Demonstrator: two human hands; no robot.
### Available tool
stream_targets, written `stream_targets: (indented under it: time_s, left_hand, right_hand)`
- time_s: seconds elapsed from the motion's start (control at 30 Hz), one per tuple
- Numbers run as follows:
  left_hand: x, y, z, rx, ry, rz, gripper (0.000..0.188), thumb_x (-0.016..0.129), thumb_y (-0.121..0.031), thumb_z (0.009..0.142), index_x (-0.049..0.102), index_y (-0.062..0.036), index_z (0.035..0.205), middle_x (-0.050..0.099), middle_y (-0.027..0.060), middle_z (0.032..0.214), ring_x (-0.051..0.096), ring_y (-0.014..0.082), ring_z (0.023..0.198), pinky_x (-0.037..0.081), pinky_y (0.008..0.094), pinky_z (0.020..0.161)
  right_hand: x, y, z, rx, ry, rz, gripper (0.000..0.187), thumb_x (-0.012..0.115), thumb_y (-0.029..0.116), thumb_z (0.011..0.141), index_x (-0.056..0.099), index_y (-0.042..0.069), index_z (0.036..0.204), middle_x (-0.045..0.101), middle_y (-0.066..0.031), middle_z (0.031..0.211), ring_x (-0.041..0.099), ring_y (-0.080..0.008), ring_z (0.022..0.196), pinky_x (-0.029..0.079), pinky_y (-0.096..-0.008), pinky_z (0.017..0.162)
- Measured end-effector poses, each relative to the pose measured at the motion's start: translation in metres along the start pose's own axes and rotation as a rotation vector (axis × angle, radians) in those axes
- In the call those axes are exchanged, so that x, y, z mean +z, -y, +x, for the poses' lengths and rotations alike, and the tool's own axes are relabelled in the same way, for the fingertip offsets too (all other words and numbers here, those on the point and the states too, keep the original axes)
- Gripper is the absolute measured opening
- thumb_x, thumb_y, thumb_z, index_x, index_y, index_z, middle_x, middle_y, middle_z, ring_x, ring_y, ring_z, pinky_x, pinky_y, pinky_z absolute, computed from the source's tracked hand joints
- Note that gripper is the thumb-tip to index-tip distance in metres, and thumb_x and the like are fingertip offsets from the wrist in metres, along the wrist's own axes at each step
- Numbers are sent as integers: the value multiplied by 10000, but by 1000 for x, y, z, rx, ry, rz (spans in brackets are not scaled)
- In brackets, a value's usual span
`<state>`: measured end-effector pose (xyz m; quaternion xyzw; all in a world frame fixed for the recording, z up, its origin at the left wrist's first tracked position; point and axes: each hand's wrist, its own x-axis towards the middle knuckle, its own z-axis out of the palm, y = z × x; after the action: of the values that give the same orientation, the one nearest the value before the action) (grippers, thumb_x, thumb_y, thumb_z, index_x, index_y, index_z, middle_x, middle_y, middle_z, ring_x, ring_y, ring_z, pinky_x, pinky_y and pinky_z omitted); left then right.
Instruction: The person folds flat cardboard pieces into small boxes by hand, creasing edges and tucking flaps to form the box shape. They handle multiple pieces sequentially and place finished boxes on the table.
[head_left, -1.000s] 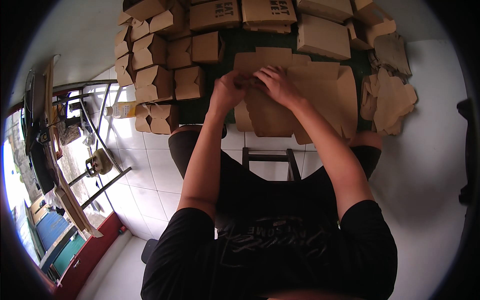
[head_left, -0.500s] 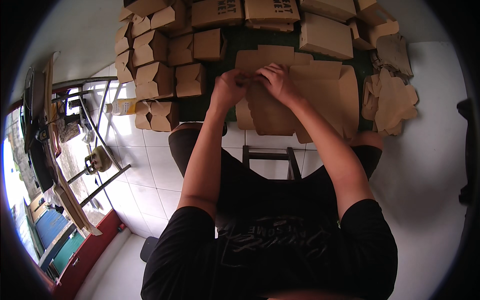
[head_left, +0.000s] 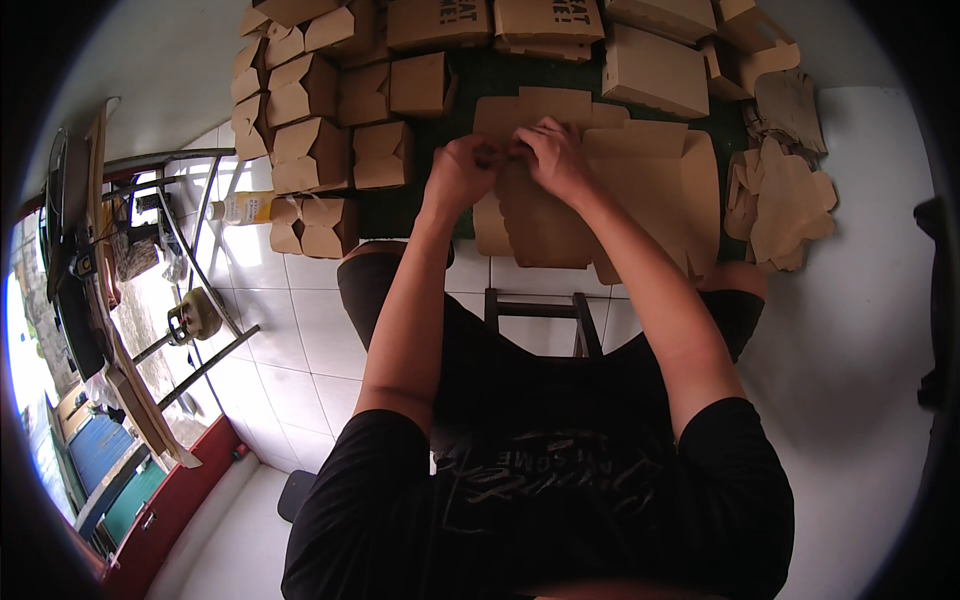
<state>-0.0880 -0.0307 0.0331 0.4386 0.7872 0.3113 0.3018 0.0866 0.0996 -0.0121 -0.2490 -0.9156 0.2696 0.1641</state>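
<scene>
Flat brown cardboard box blanks lie on the dark green tabletop in front of me, one [head_left: 545, 235] under my hands and another [head_left: 652, 165] overlapping it to the right. Above the left blank, my left hand [head_left: 463, 172] is closed with its fingers curled and fingertips pinched. Close beside it my right hand [head_left: 556, 162] is also closed in a pinch, its fingertips almost meeting the left ones. Whatever sits between the fingertips is too small and dark to make out.
Folded cardboard boxes [head_left: 310, 155] stand in rows at the left, and larger boxes [head_left: 655, 72] line the back. Stacked cut cardboard pieces [head_left: 788, 200] lie at the right edge. A bottle with a yellow label [head_left: 245, 208] is at the left. A dark stool frame [head_left: 540, 308] shows between my knees.
My hands stay over the left blank with only small finger movements. The right fingers have lifted slightly. The whole view has shifted a little.
</scene>
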Motion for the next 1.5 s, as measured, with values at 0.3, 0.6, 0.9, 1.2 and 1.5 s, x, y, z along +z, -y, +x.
stream_targets:
  time_s: [0.3, 0.6, 0.9, 1.2, 1.5]
  left_hand:
    - [2, 2, 1, 6, -33, -21, 338, 905, -229, 911, 862, -50, 1195, 884, 205, 1046, 883, 332, 1041, 685, 409, 877]
    - [-1, 0, 1, -3, -7, -6, 326, 916, -201, 900, 869, -81, 1199, 894, 163, 1076, 885, 306, 1040, 685, 402, 902]
    - [-11, 5, 0, 26, -21, -40, 329, 908, -154, 869, 876, -111, 1194, 893, 100, 1065, 880, 239, 1019, 680, 383, 921]
    - [-9, 7, -1, 43, -13, -44, 304, 877, -139, 890, 886, -108, 1193, 896, 92, 1055, 880, 239, 1019, 677, 380, 928]
    - [-8, 6, -1, 57, -30, -8, 261, 848, -149, 911, 898, -104, 1163, 883, 135, 1053, 874, 293, 1023, 672, 395, 937]
  right_hand:
    - [-3, -8, 2, 2, 34, 90, 152, 814, 147, 989, 793, 169, 1138, 845, 12, 1087, 746, -272, 1136, 474, -488, 1058]
    - [-6, -6, 4, 32, 58, 87, 192, 838, 194, 1001, 791, 167, 1186, 838, 3, 1077, 751, -274, 1149, 489, -480, 1083]
    - [-17, -4, 1, -68, -27, 92, 281, 865, 153, 981, 768, 134, 1244, 855, -54, 1143, 769, -310, 1168, 513, -476, 1090]
    - [-14, -13, 7, 26, 77, 241, 225, 850, 99, 996, 805, 72, 1214, 842, -115, 1198, 801, -361, 1131, 621, -472, 1014]
    - [-13, -22, 15, 24, 192, 156, 184, 824, 145, 1022, 840, 130, 1204, 816, -129, 1208, 781, -380, 1165, 609, -474, 1033]
